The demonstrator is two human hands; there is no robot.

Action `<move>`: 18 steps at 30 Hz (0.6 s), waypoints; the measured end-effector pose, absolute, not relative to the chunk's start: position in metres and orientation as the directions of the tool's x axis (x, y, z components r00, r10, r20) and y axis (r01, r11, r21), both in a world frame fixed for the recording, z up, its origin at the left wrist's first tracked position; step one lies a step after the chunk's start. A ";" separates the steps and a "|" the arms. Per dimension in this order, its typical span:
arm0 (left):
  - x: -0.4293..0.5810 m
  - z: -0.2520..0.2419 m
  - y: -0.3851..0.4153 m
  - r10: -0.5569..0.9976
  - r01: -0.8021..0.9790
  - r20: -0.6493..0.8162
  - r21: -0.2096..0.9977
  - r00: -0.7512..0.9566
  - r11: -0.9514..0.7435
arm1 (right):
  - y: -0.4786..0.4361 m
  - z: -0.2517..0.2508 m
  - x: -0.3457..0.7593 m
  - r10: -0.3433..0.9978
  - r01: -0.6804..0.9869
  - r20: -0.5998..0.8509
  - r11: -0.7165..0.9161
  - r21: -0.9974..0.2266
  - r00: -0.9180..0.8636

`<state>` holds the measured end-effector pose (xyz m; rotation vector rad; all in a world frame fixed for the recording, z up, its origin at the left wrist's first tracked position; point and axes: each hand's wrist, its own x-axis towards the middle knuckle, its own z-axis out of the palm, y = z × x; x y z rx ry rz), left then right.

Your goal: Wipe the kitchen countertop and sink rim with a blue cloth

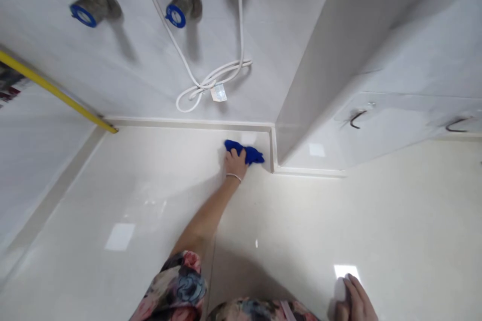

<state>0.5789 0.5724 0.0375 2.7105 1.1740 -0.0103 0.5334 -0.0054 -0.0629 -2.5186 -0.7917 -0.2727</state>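
Note:
My left hand [235, 163], with a thin bracelet at the wrist, presses a blue cloth [253, 155] against the pale glossy surface. Its fingers are bent over the cloth's near edge, and the cloth lies bunched beside the inner corner of the raised edging [274, 148]. At the bottom right, my right hand [354, 301] is cut off by the frame edge. Its fingers are loosely bent and slightly apart, with nothing visible in them.
Two blue-handled valves [175, 15] stick out from the grey wall. A looped white cable [222, 71] with a tag hangs below them. A yellow pipe [56, 91] runs along the left. At right, a white boxed-out wall carries metal hooks [357, 119].

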 end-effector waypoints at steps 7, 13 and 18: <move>0.534 0.029 0.432 0.478 0.498 -0.141 0.237 0.867 -0.834 | 0.020 -0.048 0.532 0.491 0.620 0.393 -0.705 -0.344 0.777; 0.444 0.010 0.372 0.113 0.142 -0.105 0.326 0.988 -0.935 | 0.022 -0.046 0.532 0.452 0.606 0.434 -0.719 -0.339 0.779; 0.405 0.012 0.409 0.011 0.051 -0.106 0.378 0.994 -0.925 | 0.020 -0.044 0.535 0.461 0.610 0.431 -0.723 -0.323 0.775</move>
